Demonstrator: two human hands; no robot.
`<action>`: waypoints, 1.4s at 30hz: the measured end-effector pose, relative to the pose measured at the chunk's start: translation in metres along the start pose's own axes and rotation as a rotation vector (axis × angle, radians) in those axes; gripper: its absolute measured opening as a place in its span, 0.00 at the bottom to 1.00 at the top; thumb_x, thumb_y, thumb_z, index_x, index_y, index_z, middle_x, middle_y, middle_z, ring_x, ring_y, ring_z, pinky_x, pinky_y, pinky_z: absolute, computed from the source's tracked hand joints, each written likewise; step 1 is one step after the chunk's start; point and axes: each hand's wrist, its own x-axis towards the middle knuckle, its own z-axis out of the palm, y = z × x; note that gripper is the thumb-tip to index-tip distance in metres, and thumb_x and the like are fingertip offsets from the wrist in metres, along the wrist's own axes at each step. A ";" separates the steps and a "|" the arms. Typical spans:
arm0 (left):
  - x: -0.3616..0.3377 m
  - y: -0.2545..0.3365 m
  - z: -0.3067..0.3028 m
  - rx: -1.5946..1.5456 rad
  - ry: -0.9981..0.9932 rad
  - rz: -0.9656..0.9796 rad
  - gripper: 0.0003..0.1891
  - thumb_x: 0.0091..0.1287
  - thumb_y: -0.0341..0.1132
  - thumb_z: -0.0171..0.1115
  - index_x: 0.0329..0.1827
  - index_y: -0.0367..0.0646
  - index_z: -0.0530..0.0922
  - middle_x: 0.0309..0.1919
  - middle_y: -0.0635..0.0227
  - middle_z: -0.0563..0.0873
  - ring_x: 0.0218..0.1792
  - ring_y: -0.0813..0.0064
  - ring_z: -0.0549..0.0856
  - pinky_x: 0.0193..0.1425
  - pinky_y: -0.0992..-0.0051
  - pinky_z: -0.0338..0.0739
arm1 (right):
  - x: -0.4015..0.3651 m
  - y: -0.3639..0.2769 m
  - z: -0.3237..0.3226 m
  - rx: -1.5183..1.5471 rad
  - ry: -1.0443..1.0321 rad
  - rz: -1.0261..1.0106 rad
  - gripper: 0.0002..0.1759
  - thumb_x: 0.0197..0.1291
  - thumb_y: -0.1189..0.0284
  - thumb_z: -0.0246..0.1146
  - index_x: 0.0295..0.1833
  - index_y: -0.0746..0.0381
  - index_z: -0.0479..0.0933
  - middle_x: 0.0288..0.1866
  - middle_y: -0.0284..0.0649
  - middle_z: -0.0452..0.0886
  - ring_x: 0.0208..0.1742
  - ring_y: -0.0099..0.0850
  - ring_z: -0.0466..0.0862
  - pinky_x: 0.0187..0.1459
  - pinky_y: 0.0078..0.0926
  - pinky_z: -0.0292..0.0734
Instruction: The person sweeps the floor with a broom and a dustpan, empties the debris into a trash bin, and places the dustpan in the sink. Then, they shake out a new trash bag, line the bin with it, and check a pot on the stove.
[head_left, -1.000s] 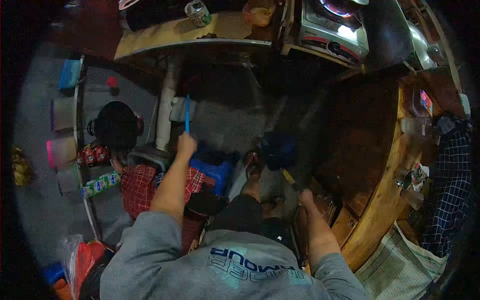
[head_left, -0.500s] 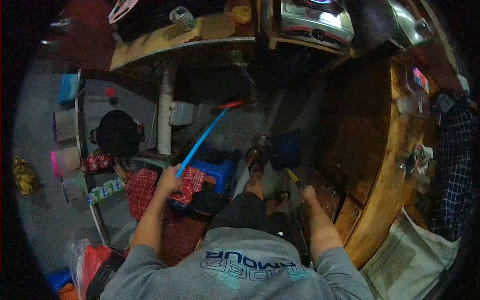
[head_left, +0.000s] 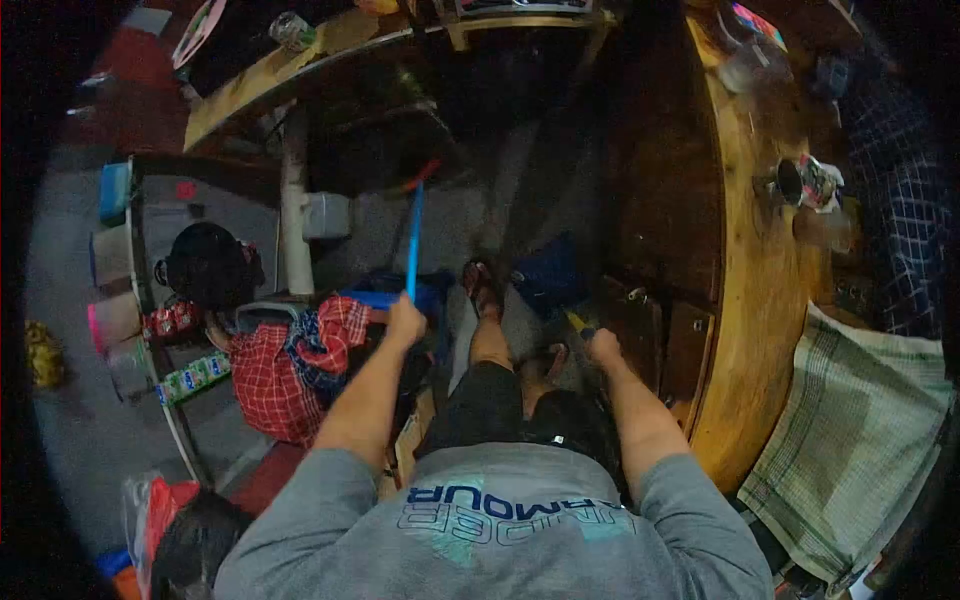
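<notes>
My left hand (head_left: pixel 405 325) is closed round the blue handle of a broom (head_left: pixel 415 240). Its red head points away from me, into the dark under the counter, where the bristles do not show clearly. In my right hand (head_left: pixel 603 347) is the yellow handle of a dark blue dustpan (head_left: pixel 548 275), held low beside my sandalled foot (head_left: pixel 482 287). The pan lies at or close to the floor; shadow hides whether anything is in it.
A wooden counter (head_left: pixel 290 85) spans the front, on a pale post (head_left: pixel 296 220). Left are a red plaid cloth (head_left: pixel 268 375), a blue bin (head_left: pixel 430 300) and a rack hung with packets (head_left: pixel 195 377). Right stand wooden cabinets and a ledge (head_left: pixel 745 300) with a draped cloth (head_left: pixel 850 440).
My left hand has moved right and a little up, and the broom stands more upright in view. My right hand has shifted slightly up with the dustpan. The view has turned.
</notes>
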 end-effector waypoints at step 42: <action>-0.223 -0.004 -0.153 0.220 -0.686 0.426 0.18 0.55 0.25 0.67 0.51 0.38 0.83 0.27 0.68 0.85 0.26 0.76 0.82 0.28 0.68 0.76 | -0.204 -0.032 0.240 0.804 0.055 0.310 0.17 0.63 0.68 0.61 0.31 0.74 0.79 0.28 0.56 0.83 0.26 0.44 0.85 0.27 0.40 0.80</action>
